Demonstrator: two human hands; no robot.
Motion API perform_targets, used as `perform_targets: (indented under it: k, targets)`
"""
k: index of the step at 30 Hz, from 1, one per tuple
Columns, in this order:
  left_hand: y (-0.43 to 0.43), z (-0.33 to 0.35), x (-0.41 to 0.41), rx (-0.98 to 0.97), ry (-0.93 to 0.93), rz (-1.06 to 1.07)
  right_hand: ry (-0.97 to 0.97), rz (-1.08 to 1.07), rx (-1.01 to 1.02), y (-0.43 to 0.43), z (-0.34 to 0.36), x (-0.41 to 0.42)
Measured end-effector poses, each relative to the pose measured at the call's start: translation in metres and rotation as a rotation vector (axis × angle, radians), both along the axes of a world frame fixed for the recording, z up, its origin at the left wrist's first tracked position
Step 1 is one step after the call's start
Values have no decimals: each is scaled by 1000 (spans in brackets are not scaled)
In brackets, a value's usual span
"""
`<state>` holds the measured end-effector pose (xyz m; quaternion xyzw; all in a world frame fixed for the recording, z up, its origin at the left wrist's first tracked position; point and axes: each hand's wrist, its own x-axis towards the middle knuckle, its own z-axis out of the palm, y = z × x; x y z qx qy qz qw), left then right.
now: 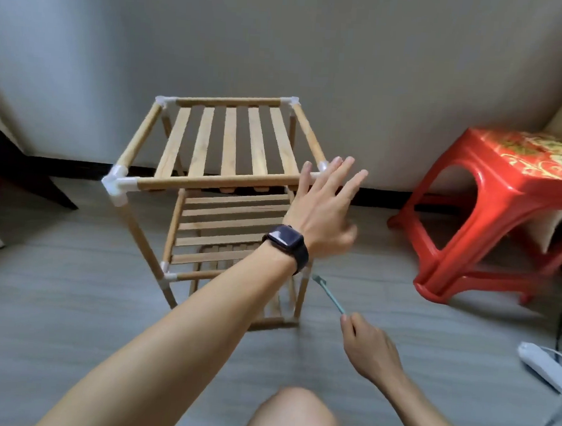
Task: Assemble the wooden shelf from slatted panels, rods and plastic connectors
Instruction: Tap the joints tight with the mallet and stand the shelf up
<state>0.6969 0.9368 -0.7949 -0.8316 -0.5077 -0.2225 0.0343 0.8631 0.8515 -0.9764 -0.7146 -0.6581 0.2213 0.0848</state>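
while the left hand (322,208) spreads wide open by the shelf (229,141) corner, the right hand (367,351) below it pinches a thin green tool (329,293).

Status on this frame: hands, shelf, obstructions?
Left hand open, fingers spread, at near right top corner of shelf. Right hand pinches thin teal tool. Shelf upright on floor. Red stool apart at right.

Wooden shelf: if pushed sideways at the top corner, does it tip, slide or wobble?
Probably light: the wooden shelf is thin rods and open slats. Tall over a narrow base, so a high push from the left hand may tip it rather than slide it. Push-fit plastic connectors suggest some wobble.
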Motion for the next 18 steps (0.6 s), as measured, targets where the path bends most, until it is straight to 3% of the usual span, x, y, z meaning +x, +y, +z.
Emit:
perform_targets:
  k: [2, 4, 8, 13, 18]
  targets:
    - [-6, -26, 3, 129, 100, -113, -6, -62, 11, -5, -4, 16]
    - [-16, -59, 5, 128, 168, -161, -9, -114, 16, -12, -8, 29]
    - [-40, -130, 6, -291, 295, -92, -35, -186, -4, -29, -35, 54]
    - [-58, -225, -1, -778, 303, 121, -35, -270, -136, -51, -93, 75]
    - [-74, -303, -5, -1068, 409, 229, -46, -378, -251, -62, -144, 86]
